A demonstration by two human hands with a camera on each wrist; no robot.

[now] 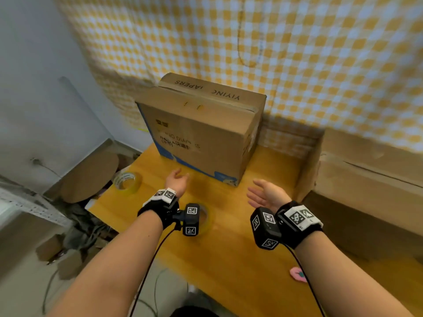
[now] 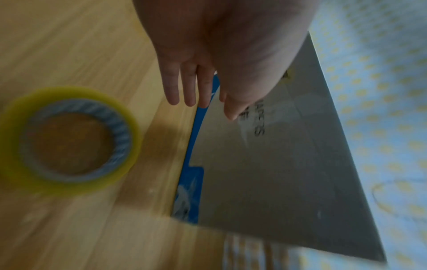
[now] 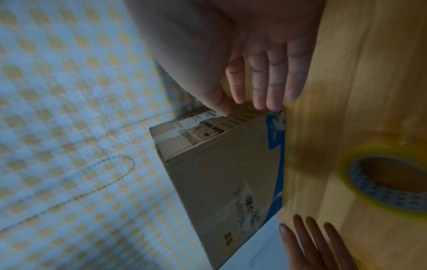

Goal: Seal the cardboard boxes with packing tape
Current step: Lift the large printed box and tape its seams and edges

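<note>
Head view bright, evenly lit, soft shadow right of cardboard box [image 1: 199, 131] on table [image 1: 229, 248]; edges bowed, smeared. Wrist views dimmer, bluish, motion-blurred throughout. Tape roll [image 2: 69, 140] out of focus; dark shadow beside box base.

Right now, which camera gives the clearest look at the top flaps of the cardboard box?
The head view: it looks down on the cardboard box, showing its top flaps folded but slightly lifted, with printed lettering. The left wrist view shows only the box's front face and blue bottom edge, blurred. The right wrist view shows the front, an end with labels and tape remnants, not the top.
</note>
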